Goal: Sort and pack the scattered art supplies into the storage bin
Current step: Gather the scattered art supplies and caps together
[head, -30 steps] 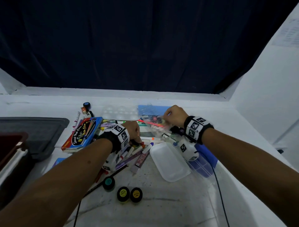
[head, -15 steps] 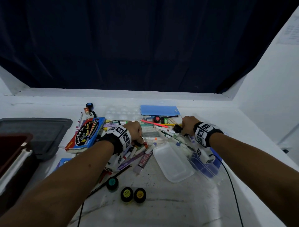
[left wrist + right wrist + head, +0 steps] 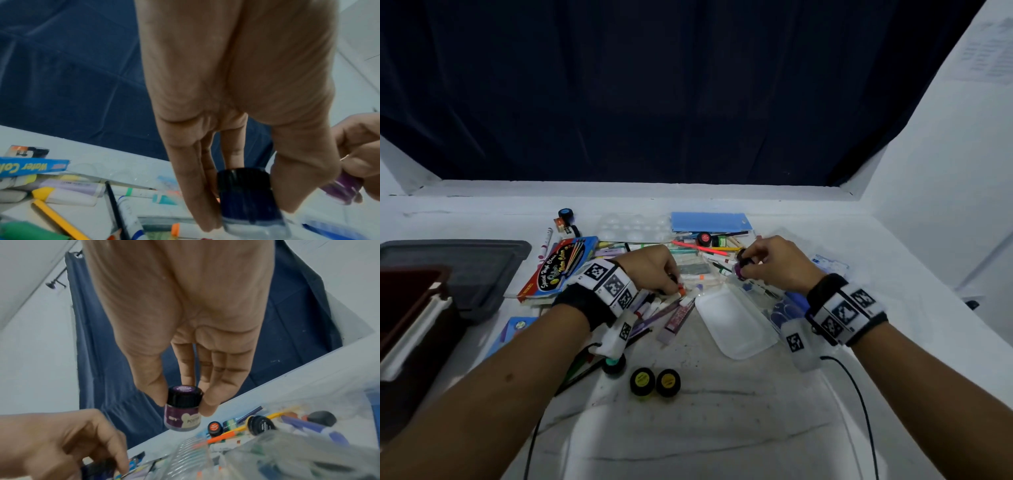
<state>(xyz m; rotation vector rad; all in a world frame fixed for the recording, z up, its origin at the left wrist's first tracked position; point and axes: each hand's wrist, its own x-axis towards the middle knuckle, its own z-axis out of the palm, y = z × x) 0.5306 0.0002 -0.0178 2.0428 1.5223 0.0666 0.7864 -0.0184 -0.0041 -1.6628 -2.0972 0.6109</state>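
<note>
Markers, pencils and small paint jars lie heaped in a pile (image 3: 688, 270) at the table's middle. My left hand (image 3: 675, 286) reaches down into it, and in the left wrist view its fingers (image 3: 197, 203) and thumb grip a dark blue paint jar (image 3: 246, 194) with a black cap. My right hand (image 3: 743, 265) pinches a purple paint jar (image 3: 183, 408) by its black cap and holds it just above the pile's right side. At the far left stand a dark red bin (image 3: 410, 308) and a grey tray or lid (image 3: 458, 267).
A watercolour box (image 3: 561, 270) lies left of the pile, a clear palette (image 3: 633, 226) and blue folder (image 3: 710, 222) behind it. A white tray (image 3: 736, 325) sits near my right wrist. Two yellow jars (image 3: 654, 381) and a teal jar (image 3: 614, 365) stand nearer me.
My right hand left the clear bag at the back of the pile, dropped among the markers and came up holding the purple jar. My left hand stayed in the pile.
</note>
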